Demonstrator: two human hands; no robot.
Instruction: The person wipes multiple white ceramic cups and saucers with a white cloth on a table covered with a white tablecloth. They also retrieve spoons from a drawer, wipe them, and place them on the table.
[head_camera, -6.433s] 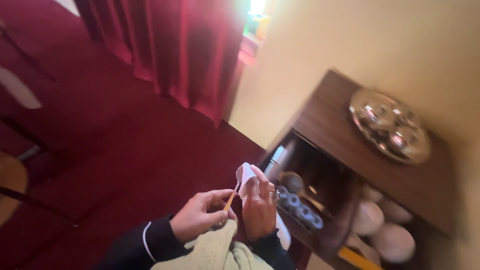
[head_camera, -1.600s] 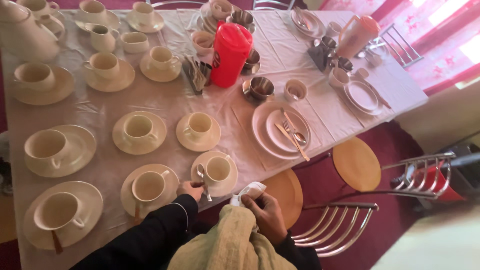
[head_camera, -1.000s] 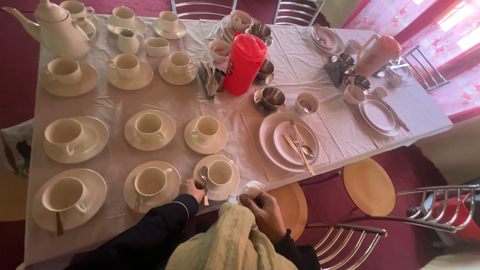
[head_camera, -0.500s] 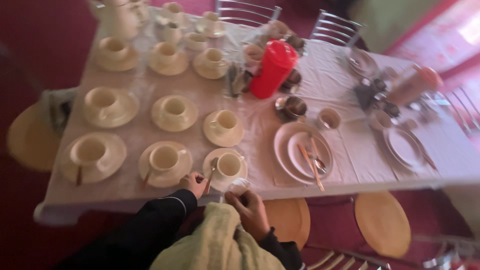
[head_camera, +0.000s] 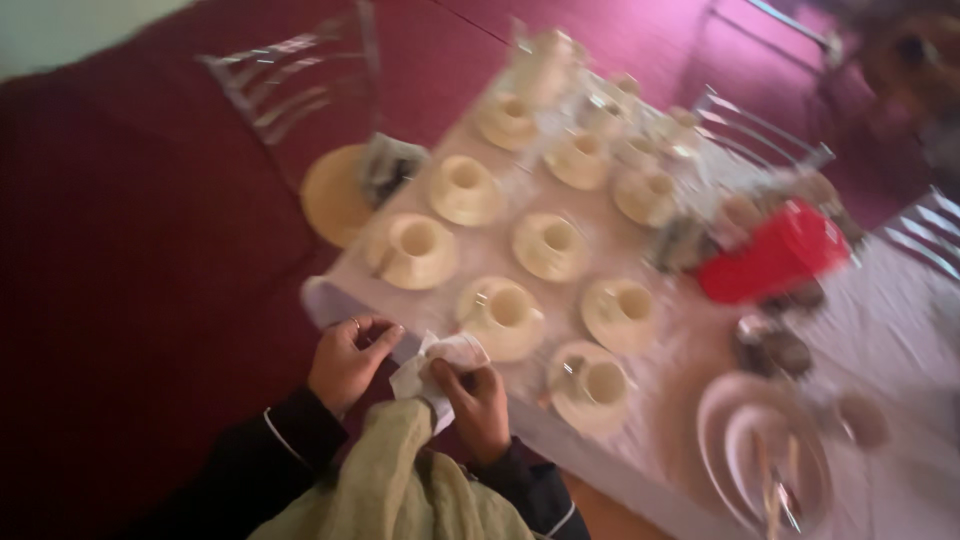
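The picture is blurred by motion, so fine detail is lost. The right hand (head_camera: 475, 400) has its fingers (head_camera: 487, 383) curled tight around a crumpled white cloth (head_camera: 437, 362), which sticks up and to the left out of the fist, just off the near edge of the desk (head_camera: 690, 370). The left hand (head_camera: 347, 357) is just beside it, fingers (head_camera: 383, 338) loosely bent and partly apart, their tips reaching toward the cloth's edge; whether they actually touch or pinch it cannot be told through the blur. A ring shows on one left finger. Both wrists wear dark sleeves, and a pale green knitted cloth (head_camera: 400, 490) hangs over the forearms below the hands. On the desk, covered in a pale tablecloth, stand rows of cream cups on saucers; the nearest cup and saucer (head_camera: 503, 314) lies just beyond the white cloth. Farther right are a red jug (head_camera: 775, 262) and a white plate (head_camera: 765, 465) carrying cutlery. A round wooden chair seat (head_camera: 333, 193) sits at the desk's far left corner, on the dark red carpet (head_camera: 130, 280).
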